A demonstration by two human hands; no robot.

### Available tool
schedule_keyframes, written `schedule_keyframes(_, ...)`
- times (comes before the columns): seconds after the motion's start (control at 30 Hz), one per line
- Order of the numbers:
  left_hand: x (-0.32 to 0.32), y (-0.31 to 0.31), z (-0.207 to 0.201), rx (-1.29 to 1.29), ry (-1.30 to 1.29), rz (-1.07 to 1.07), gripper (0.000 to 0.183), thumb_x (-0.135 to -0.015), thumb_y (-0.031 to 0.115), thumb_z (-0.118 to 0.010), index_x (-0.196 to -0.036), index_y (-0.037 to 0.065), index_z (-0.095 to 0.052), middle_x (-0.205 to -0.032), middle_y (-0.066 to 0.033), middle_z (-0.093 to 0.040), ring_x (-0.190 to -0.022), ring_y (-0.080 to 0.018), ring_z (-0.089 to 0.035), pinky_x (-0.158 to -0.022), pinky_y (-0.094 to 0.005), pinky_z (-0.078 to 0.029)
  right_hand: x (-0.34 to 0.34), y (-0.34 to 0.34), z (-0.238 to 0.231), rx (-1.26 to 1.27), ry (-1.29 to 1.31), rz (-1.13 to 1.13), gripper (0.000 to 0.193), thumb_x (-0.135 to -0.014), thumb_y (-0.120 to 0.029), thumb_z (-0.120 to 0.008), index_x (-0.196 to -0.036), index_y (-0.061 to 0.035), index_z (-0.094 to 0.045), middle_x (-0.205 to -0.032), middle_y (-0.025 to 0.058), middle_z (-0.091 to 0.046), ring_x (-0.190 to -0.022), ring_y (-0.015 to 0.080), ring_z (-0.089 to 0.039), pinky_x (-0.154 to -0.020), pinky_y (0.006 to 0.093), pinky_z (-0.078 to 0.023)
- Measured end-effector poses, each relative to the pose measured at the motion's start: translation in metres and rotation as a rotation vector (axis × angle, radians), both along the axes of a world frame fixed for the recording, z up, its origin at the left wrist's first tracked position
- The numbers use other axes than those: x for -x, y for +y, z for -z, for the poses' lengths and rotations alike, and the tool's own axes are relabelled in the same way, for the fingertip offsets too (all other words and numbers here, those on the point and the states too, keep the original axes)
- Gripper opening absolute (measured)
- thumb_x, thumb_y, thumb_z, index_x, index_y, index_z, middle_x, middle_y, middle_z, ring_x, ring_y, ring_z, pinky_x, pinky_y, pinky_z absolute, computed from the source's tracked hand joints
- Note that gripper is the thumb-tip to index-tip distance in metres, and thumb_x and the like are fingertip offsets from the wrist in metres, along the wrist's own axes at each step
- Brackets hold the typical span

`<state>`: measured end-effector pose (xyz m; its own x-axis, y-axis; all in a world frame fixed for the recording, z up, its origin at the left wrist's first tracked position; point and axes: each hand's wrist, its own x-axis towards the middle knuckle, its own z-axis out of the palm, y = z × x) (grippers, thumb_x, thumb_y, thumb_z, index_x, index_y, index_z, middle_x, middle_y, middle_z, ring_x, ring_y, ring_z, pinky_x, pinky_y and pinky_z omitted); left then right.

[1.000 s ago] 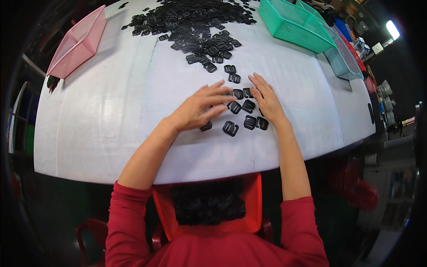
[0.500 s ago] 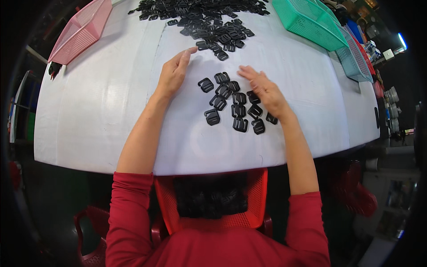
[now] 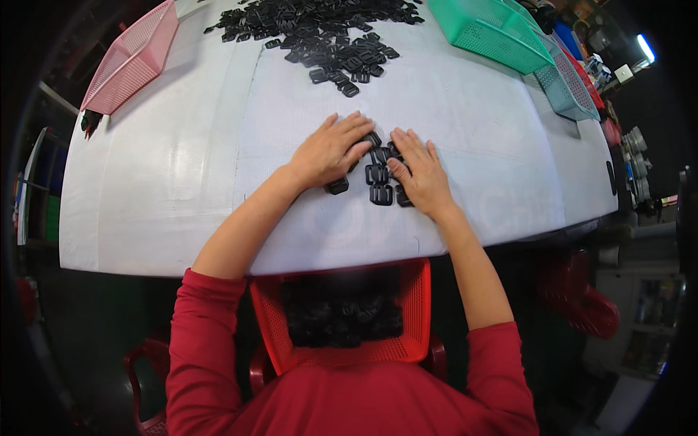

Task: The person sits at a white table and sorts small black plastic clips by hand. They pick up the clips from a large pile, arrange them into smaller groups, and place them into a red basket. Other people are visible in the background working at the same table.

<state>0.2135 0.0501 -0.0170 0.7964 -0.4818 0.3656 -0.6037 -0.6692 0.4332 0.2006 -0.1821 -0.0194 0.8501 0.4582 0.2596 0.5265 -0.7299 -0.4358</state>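
Since hands [image 3: 329, 151] closed in, buckles [image 3: 380, 195] sit closer together.

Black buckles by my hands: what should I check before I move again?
1. Left hand palm down at the small group's left: ok.
2. Right hand palm down at its right: ok.
3. Every black buckle in the small group in plain sight: not ok, the hands partly cover some.
4. Big pile apart from the small group: ok.
5. Red basket below the table's near edge: ok.
6. Buckles pinched under a palm: cannot tell, hidden.
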Motion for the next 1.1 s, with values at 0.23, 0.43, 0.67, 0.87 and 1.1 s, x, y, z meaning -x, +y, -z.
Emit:
schedule_keyframes(0.23,0.101,-0.002,-0.008,0.073,0.169,0.099,0.044,-0.096,0.016,-0.050,-0.136,-0.001,-0.045,-0.142,-0.0190,-0.043,-0.137,-0.0346,-0.036,-0.114,-0.0484,-0.027,0.081,0.012,-0.010,-0.103,0.031,-0.171,0.058,-0.096,-0.041,-0.051,-0.138,-0.0023,-0.045,-0.143,0.0149,-0.047,-0.137,0.0328,-0.038,-0.112,0.0490,-0.027)
schedule_keyframes(0.43,0.193,0.013,-0.028,0.163,0.388,0.207,0.043,-0.092,0.010,-0.057,-0.133,0.000,-0.049,-0.141,-0.0200,-0.045,-0.134,-0.0358,-0.041,-0.112,-0.0473,-0.032,0.156,-0.001,-0.034,-0.126,0.253,-0.363,0.054,-0.095,-0.035,-0.057,-0.139,-0.0050,-0.047,-0.141,0.0152,-0.049,-0.137,0.0307,-0.039,-0.113,0.0489,-0.028)
schedule_keyframes(0.67,0.042,0.075,-0.038,0.188,0.144,-0.226,0.039,-0.095,0.013,-0.054,-0.133,0.005,-0.051,-0.136,-0.0184,-0.052,-0.130,-0.0360,-0.046,-0.108,-0.0401,-0.037,-0.027,-0.026,-0.039,-0.214,-0.007,-0.104,0.037,-0.096,-0.026,-0.057,-0.126,-0.0055,-0.057,-0.131,0.0155,-0.056,-0.128,0.0346,-0.046,-0.107,0.0407,-0.037)
schedule_keyframes(0.87,-0.122,0.109,0.023,0.030,0.077,-0.715,0.067,-0.097,0.042,-0.045,-0.145,-0.003,-0.030,-0.144,-0.0258,-0.039,-0.138,-0.0379,-0.033,-0.116,-0.0467,-0.021,-0.249,0.017,0.021,-0.055,-0.005,0.243,0.065,-0.097,-0.054,-0.040,-0.144,-0.0091,-0.041,-0.146,0.0186,-0.043,-0.141,0.0318,-0.032,-0.116,0.0473,-0.019)
schedule_keyframes(1.1,-0.162,0.042,0.009,0.164,0.051,-0.584,0.054,-0.098,0.037,-0.044,-0.136,-0.001,-0.045,-0.134,-0.0222,-0.051,-0.128,-0.0362,-0.044,-0.110,-0.0464,-0.030,-0.257,0.084,0.009,-0.190,0.108,0.038,0.059,-0.096,-0.051,-0.045,-0.141,-0.0127,-0.046,-0.136,0.0123,-0.055,-0.126,0.0332,-0.049,-0.110,0.0436,-0.031)
